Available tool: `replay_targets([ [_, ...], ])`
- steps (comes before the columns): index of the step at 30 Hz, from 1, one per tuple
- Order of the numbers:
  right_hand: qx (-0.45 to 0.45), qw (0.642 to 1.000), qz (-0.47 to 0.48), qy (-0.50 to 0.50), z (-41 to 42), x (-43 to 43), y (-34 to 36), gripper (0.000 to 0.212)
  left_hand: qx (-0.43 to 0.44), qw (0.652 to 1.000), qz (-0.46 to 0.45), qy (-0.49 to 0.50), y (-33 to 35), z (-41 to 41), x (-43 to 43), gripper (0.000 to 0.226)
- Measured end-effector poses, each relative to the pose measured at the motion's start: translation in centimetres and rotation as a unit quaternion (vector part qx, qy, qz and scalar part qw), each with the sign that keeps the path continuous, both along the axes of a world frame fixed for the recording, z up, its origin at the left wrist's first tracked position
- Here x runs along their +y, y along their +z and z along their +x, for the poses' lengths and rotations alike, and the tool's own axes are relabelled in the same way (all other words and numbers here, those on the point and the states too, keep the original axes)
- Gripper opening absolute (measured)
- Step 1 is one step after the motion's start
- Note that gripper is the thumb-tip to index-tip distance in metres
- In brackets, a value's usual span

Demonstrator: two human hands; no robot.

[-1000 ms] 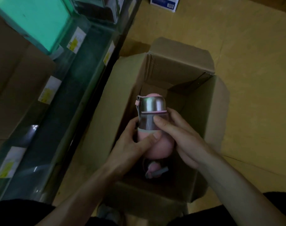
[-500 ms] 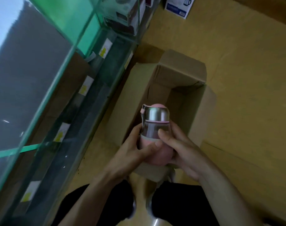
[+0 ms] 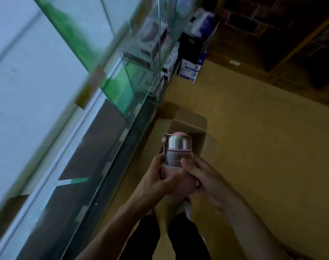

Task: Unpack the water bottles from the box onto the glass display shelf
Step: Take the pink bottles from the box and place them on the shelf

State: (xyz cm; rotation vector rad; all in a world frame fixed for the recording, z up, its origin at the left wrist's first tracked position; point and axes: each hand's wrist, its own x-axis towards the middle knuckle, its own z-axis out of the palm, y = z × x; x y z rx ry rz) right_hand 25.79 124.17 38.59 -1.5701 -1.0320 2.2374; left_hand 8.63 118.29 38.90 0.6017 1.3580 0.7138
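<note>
I hold a pink water bottle (image 3: pixel 176 152) with a steel cap and a pink strap, upright in front of me. My left hand (image 3: pixel 156 177) wraps its lower body from the left, thumb across the front. My right hand (image 3: pixel 203 177) grips it from the right, thumb on the clear middle section. The open cardboard box (image 3: pixel 190 121) stands on the floor far below, mostly hidden behind the bottle and hands. The glass display shelf (image 3: pixel 47 76) runs along the left, blurred.
Boxed goods (image 3: pixel 152 34) fill the far part of the glass case. A blue and white carton (image 3: pixel 190 71) stands on the yellow floor (image 3: pixel 263 147) beyond the box. My legs and shoes (image 3: pixel 186 207) are below the hands. A dark brick wall is at upper right.
The bottle has come up out of the box in both hands. The view has risen and tilted up, so the box looks smaller and the upper glass shelf has come into sight.
</note>
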Motion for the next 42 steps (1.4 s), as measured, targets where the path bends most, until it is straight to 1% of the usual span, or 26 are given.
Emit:
replay_targets([
  [2, 0.006, 1.000, 0.019, -0.008, 0.0, -0.3, 3.8, 0.044, 0.009, 1.000, 0.025, -0.005, 3.9, 0.1, 0.0, 0.071],
  [6, 0.027, 0.998, 0.055, -0.019, 0.1, -1.2, 10.1, 0.044, 0.002, 0.998, 0.069, -0.004, 9.7, 0.2, -0.6, 0.069],
  [11, 0.042, 0.992, 0.117, -0.036, 0.2, -2.3, 16.6, 0.040, 0.033, 0.990, 0.139, -0.011, 15.2, 0.2, -1.5, 0.067],
  [15, 0.045, 0.984, 0.166, -0.040, 0.0, -2.9, 20.5, 0.041, 0.043, 0.979, 0.201, -0.009, 19.1, 0.0, -1.9, 0.074],
  [18, 0.069, 0.973, 0.217, -0.024, -0.4, -3.4, 23.8, 0.041, 0.032, 0.968, 0.247, -0.011, 22.3, -0.5, -2.3, 0.061],
  [21, 0.088, 0.962, 0.259, -0.024, -1.2, -3.5, 27.1, 0.038, 0.051, 0.954, 0.297, 0.002, 25.0, -1.2, -2.2, 0.058],
  [23, 0.100, 0.955, 0.279, -0.025, -1.8, -3.6, 28.9, 0.038, 0.066, 0.945, 0.320, 0.013, 26.8, -1.7, -2.2, 0.059],
  [26, 0.116, 0.943, 0.312, -0.020, -2.8, -3.9, 31.5, 0.041, 0.063, 0.932, 0.357, 0.018, 29.1, -2.5, -2.4, 0.066],
  [31, 0.128, 0.923, 0.363, -0.014, -4.5, -4.1, 34.9, 0.043, 0.065, 0.905, 0.420, 0.022, 33.1, -4.0, -3.0, 0.050],
  [33, 0.141, 0.918, 0.370, -0.012, -5.1, -4.1, 35.9, 0.047, 0.064, 0.901, 0.427, 0.024, 34.1, -4.5, -3.0, 0.054],
  [35, 0.156, 0.912, 0.380, -0.004, -5.7, -4.2, 37.0, 0.049, 0.073, 0.899, 0.431, 0.041, 35.0, -5.1, -3.1, 0.067],
  [37, 0.166, 0.907, 0.387, 0.005, -6.4, -4.1, 37.9, 0.051, 0.077, 0.894, 0.438, 0.055, 35.7, -5.8, -3.3, 0.072],
  [39, 0.179, 0.902, 0.393, 0.020, -7.1, -3.9, 38.7, 0.054, 0.086, 0.886, 0.451, 0.061, 36.6, -6.5, -3.5, 0.071],
  [42, 0.197, 0.891, 0.408, 0.040, -8.2, -3.2, 39.9, 0.048, 0.105, 0.877, 0.465, 0.066, 37.7, -7.4, -3.5, 0.066],
])
